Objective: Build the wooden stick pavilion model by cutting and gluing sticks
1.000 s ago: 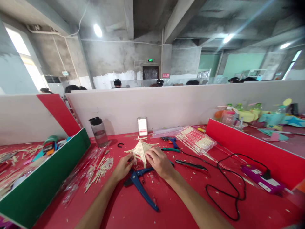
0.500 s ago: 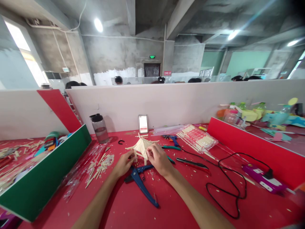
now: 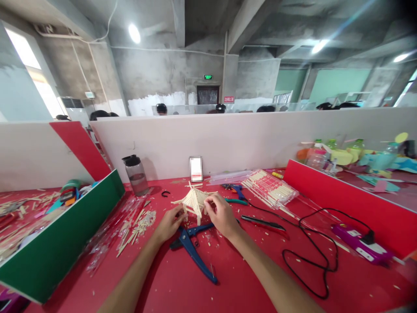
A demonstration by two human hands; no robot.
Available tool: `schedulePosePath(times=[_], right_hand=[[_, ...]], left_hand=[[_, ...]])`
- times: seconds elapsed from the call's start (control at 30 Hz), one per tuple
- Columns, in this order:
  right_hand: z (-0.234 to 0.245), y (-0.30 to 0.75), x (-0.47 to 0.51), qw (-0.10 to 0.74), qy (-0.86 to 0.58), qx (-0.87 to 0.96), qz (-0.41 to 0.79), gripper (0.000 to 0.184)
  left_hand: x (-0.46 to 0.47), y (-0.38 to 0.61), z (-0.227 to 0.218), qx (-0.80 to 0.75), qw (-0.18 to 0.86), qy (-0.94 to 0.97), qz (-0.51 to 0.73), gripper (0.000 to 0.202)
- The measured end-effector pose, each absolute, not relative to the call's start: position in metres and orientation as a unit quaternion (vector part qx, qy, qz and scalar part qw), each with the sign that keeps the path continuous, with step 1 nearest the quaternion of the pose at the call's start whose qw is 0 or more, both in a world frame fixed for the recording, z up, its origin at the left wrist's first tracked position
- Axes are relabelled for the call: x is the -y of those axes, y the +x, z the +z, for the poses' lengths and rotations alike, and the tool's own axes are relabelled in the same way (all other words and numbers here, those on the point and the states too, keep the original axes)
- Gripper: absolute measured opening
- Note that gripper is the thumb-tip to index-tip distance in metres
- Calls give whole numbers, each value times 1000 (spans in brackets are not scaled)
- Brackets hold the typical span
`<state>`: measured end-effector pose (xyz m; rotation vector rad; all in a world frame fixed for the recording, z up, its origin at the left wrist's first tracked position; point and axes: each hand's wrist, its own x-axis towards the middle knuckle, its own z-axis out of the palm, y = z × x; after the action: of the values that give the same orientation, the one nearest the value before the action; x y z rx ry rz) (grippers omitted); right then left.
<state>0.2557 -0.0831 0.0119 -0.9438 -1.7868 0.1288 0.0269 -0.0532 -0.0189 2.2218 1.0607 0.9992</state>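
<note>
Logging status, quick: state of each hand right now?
Left hand: fingers curled at the left of the stick model; grip unclear.
Right hand: fingers curled at its right; can't tell if holding anything.

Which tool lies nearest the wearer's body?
The dark blue V-shaped tool; the blue glue gun, teal-handled tool and slim black-and-red tool lie farther off.

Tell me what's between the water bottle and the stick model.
In the head view, a small black C-shaped piece lies on the red tabletop between the water bottle and the stick model.
</note>
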Motion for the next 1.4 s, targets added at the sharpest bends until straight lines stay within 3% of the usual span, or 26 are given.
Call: schedulePosePath(times=[0.37,1.07,1.4], right_hand=[[19,274,83,564,-393,666,288,20],[-1,285,68,401,-460,754,242,10],[-2,280,73,417,-438,710,361,15]], left_hand=[[49,24,-24,-402,232,809,360,23],[40,21,-31,-434,257,756,416,28],[33,15,-38,-437,225,771,406,26]])
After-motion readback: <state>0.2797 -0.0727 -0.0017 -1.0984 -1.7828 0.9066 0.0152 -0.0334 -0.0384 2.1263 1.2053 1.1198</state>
